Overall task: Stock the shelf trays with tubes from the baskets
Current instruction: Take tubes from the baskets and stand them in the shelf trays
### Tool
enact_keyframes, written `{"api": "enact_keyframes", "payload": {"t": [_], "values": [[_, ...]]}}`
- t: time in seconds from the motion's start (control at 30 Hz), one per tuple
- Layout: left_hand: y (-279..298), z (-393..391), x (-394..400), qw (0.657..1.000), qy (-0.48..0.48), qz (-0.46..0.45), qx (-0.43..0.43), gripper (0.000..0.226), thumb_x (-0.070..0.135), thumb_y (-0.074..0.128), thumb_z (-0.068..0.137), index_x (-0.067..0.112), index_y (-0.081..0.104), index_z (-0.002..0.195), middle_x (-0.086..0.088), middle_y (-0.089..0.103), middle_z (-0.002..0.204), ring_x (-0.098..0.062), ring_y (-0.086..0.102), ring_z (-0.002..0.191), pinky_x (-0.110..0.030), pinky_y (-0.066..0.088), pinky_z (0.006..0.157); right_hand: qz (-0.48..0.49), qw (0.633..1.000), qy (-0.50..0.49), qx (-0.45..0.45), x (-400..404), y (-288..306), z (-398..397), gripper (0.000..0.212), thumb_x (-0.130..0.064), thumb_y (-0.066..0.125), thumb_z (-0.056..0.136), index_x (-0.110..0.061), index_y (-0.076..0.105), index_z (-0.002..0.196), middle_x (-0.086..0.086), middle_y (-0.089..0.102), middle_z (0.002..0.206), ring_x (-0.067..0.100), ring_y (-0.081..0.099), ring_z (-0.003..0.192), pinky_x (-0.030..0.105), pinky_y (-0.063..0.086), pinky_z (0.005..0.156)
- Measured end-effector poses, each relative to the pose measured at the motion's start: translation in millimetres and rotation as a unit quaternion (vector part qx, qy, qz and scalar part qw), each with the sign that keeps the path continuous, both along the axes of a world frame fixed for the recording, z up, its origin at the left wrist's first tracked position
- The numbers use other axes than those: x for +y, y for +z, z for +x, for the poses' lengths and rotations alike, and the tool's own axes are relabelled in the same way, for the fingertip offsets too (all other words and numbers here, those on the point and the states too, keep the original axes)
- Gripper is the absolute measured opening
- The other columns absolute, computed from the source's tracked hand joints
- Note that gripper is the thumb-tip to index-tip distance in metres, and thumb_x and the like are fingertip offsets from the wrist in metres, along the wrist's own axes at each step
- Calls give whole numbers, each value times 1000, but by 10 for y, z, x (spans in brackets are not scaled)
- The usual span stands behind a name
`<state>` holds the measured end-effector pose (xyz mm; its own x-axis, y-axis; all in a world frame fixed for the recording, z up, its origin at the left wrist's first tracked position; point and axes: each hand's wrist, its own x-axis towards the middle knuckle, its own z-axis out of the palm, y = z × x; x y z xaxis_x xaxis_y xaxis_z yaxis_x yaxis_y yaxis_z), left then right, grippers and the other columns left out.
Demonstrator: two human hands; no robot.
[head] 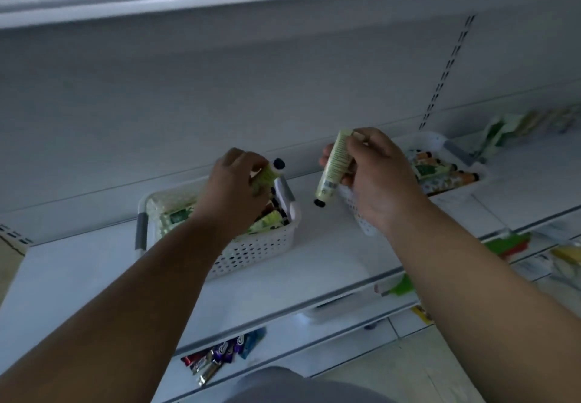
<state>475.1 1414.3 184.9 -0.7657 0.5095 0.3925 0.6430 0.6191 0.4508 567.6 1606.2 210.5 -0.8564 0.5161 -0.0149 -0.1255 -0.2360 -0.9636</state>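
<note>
Two white perforated baskets stand on a white shelf [314,264]. The left basket [251,251] holds several green tubes. Above it my left hand [232,192] grips a pale green tube [270,173] with its black cap pointing up and right. My right hand [377,179] holds a second pale green tube [333,166] upright, black cap down, between the two baskets. The right basket [440,144] behind that hand holds several tubes with orange and green print and black caps.
Another shelf edge [220,0] hangs overhead. Green packets [503,132] lie at the far right of the shelf. The shelf below carries wrapped snack bars [220,355] and, to the right, green and yellow packs [509,242]. A slotted upright [446,69] runs up the back wall.
</note>
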Motion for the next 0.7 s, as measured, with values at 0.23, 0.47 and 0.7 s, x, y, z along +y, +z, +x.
{"api": "enact_keyframes", "payload": {"t": [0.23, 0.47, 0.7], "values": [[288, 960, 722, 993, -59, 104, 18, 30, 21, 65, 85, 17, 59, 113, 13, 50, 93, 0, 42, 79, -5, 31, 67, -206, 975, 83, 29, 774, 111, 572, 36, -47, 57, 85, -12, 55, 92, 0, 46, 65, 14, 44, 52, 25, 40, 56], [48, 1790, 2369, 949, -76, 203, -230, 22, 40, 56, 86, 37, 49, 106, 9, 56, 80, -15, 57, 70, -29, 41, 62, -112, 993, 41, -3, 2207, 148, 1666, 26, -18, 50, 93, -3, 59, 112, 9, 61, 73, 20, 53, 57, 28, 46, 56], [-91, 2211, 3604, 892, -87, 250, -366, 10, 30, 47, 95, 22, 50, 100, -2, 45, 68, -15, 39, 54, -35, 33, 53, 21, 997, -14, -68, 3409, 117, 2174, 12, -21, 40, 103, -16, 49, 97, 14, 72, 100, 24, 58, 74, 35, 41, 67]]}}
